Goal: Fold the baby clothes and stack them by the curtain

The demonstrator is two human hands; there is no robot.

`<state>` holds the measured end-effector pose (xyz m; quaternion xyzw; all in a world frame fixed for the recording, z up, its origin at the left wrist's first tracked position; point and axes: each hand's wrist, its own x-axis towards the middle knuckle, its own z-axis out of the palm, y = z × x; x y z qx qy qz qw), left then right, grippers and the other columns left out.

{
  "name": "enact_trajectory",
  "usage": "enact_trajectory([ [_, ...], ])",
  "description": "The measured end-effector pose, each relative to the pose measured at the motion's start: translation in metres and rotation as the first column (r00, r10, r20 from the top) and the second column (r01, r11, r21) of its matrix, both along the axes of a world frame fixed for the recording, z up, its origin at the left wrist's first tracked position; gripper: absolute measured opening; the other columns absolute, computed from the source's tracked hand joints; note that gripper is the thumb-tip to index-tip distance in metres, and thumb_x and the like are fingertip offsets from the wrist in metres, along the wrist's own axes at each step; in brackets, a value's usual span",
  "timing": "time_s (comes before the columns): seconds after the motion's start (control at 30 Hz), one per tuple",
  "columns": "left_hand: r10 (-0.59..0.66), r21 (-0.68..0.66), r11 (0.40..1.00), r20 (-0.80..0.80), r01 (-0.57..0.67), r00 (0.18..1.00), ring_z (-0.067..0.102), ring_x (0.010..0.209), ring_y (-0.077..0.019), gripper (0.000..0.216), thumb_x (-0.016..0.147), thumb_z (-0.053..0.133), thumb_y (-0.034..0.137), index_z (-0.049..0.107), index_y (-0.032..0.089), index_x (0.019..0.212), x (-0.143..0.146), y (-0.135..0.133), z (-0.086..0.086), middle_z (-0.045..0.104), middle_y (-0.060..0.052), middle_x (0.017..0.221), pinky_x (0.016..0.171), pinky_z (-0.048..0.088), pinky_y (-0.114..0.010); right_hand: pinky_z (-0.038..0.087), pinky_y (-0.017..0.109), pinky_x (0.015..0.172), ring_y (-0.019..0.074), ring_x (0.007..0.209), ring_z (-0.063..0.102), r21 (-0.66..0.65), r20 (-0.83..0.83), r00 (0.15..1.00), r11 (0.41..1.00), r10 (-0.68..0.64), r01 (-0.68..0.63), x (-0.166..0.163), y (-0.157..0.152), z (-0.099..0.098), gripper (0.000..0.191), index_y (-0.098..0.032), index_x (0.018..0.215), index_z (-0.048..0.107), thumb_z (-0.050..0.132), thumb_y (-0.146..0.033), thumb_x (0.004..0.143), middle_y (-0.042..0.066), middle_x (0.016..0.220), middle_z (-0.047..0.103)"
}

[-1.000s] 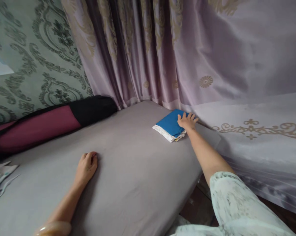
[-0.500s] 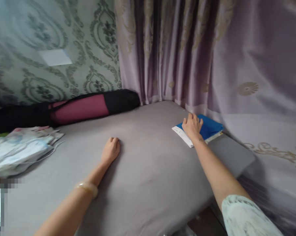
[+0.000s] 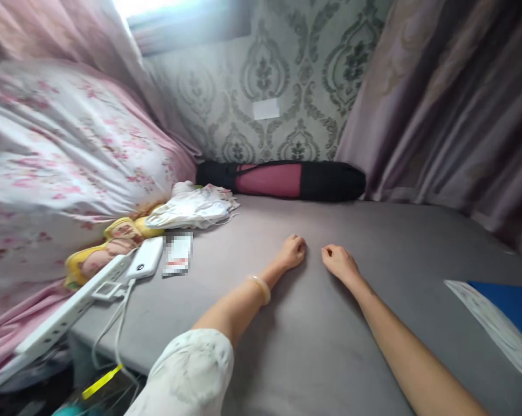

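My left hand (image 3: 292,252) rests on the grey mattress sheet (image 3: 313,346), fingers curled under with nothing in them. Close beside it, my right hand (image 3: 339,262) also lies on the sheet with curled fingers and holds nothing. A bangle sits on my left wrist (image 3: 261,288). The blue folded cloth with white edges (image 3: 506,318) lies at the right edge of the view, well away from both hands.
A black and maroon roll bag (image 3: 287,179) lies along the patterned wall. At the left are a floral quilt (image 3: 65,167), white clothes (image 3: 195,211), a yellow item (image 3: 108,248), a white power bank (image 3: 145,258), a power strip (image 3: 70,312). Curtains (image 3: 451,110) hang at the right.
My right hand has let go of the blue cloth and come left to rest beside my left hand. The view has swung left, showing the quilt and power strip.
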<state>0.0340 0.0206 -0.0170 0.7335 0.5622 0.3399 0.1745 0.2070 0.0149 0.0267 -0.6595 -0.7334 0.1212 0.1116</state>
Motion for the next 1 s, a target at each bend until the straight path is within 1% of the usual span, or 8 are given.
enact_trajectory([
  [0.17, 0.009, -0.106, 0.994, 0.187, 0.011, 0.982, 0.059, 0.08, -0.0152, 0.023, 0.077, 0.052, 0.008, 0.07, 0.015, 0.09, -0.01, 0.008, 0.0, 0.065, -0.006, 0.086, 0.08, 0.048, -0.026, 0.041, 0.029, 0.064, 0.0246, 0.086, 0.068, 0.003, 0.038, 0.998, 0.999, -0.047, 0.047, -0.012, -0.003, -0.007, 0.039, -0.023, 0.1, 0.072, 0.037, -0.039, 0.095, 0.013, 0.095, 0.073],
  [0.33, 0.067, -0.327, 0.94, 0.466, 0.101, 0.882, 0.058, 0.061, -0.0102, 0.026, 0.079, 0.051, 0.009, 0.069, 0.012, 0.097, -0.046, 0.013, 0.013, 0.064, -0.002, 0.071, 0.062, 0.048, -0.021, 0.042, 0.032, 0.065, 0.026, 0.087, 0.067, 0.057, 0.066, 0.993, 0.994, -0.099, 0.095, -0.016, -0.011, -0.013, 0.039, -0.024, 0.103, 0.069, 0.034, -0.039, 0.096, 0.013, 0.1, 0.072],
  [0.4, 0.172, -0.324, 0.946, 0.479, -0.008, 0.861, 0.058, 0.057, -0.0087, 0.026, 0.078, 0.052, 0.009, 0.07, 0.012, 0.096, -0.074, 0.012, 0.023, 0.066, -0.002, 0.074, 0.059, 0.047, -0.019, 0.042, 0.033, 0.067, 0.026, 0.089, 0.067, 0.104, 0.089, 0.992, 0.992, -0.085, 0.076, -0.019, -0.013, -0.017, 0.036, -0.024, 0.101, 0.069, 0.035, -0.037, 0.096, 0.012, 0.104, 0.071],
  [0.47, 0.329, -0.291, 0.933, 0.441, -0.214, 0.835, 0.059, 0.057, -0.0083, 0.027, 0.077, 0.051, 0.008, 0.071, 0.012, 0.095, -0.11, 0.01, 0.035, 0.068, -0.003, 0.075, 0.06, 0.048, -0.019, 0.042, 0.033, 0.067, 0.0258, 0.09, 0.066, 0.139, 0.104, 0.992, 0.988, -0.075, 0.06, -0.02, -0.014, -0.021, 0.033, -0.025, 0.1, 0.068, 0.037, -0.036, 0.095, 0.012, 0.104, 0.07],
  [0.53, 0.555, -0.256, 0.832, 0.349, -0.493, 0.755, 0.061, 0.057, -0.0092, 0.027, 0.077, 0.051, 0.008, 0.072, 0.013, 0.095, -0.151, 0.005, 0.047, 0.07, -0.003, 0.075, 0.061, 0.049, -0.02, 0.042, 0.034, 0.066, 0.0257, 0.09, 0.066, 0.159, 0.112, 0.991, 0.986, -0.071, 0.052, -0.02, -0.013, -0.025, 0.032, -0.025, 0.098, 0.068, 0.038, -0.035, 0.095, 0.012, 0.103, 0.07],
  [0.7, 0.792, -0.186, 0.6, 0.274, -0.778, 0.545, 0.068, 0.079, -0.0173, 0.032, 0.078, 0.05, 0.011, 0.071, 0.011, 0.103, -0.255, -0.017, 0.072, 0.073, -0.01, 0.091, 0.077, 0.051, -0.028, 0.041, 0.033, 0.064, 0.0247, 0.087, 0.065, 0.161, 0.142, 0.989, 0.987, -0.052, 0.029, -0.021, -0.013, -0.023, 0.03, -0.024, 0.098, 0.068, 0.04, -0.034, 0.095, 0.011, 0.101, 0.069],
  [0.83, 0.922, -0.141, 0.358, 0.21, -0.923, 0.325, 0.065, 0.104, -0.0273, 0.029, 0.079, 0.05, 0.013, 0.071, 0.009, 0.099, -0.316, -0.043, 0.085, 0.071, -0.017, 0.104, 0.094, 0.046, -0.036, 0.04, 0.032, 0.064, 0.0239, 0.088, 0.064, 0.149, 0.145, 0.988, 0.989, -0.046, 0.025, -0.023, -0.015, -0.018, 0.031, -0.019, 0.099, 0.067, 0.039, -0.033, 0.096, 0.011, 0.1, 0.069],
  [1.0, 0.984, -0.102, 0.105, 0.155, -0.989, 0.088, 0.055, 0.118, -0.0377, 0.034, 0.079, 0.048, 0.012, 0.063, 0.005, 0.109, -0.36, -0.071, 0.094, 0.061, -0.027, 0.121, 0.098, 0.041, -0.049, 0.038, 0.032, 0.063, 0.0235, 0.087, 0.064, 0.149, 0.153, 0.988, 0.989, -0.036, 0.013, -0.022, -0.014, -0.02, 0.031, -0.019, 0.097, 0.066, 0.039, -0.034, 0.097, 0.01, 0.1, 0.069],
])
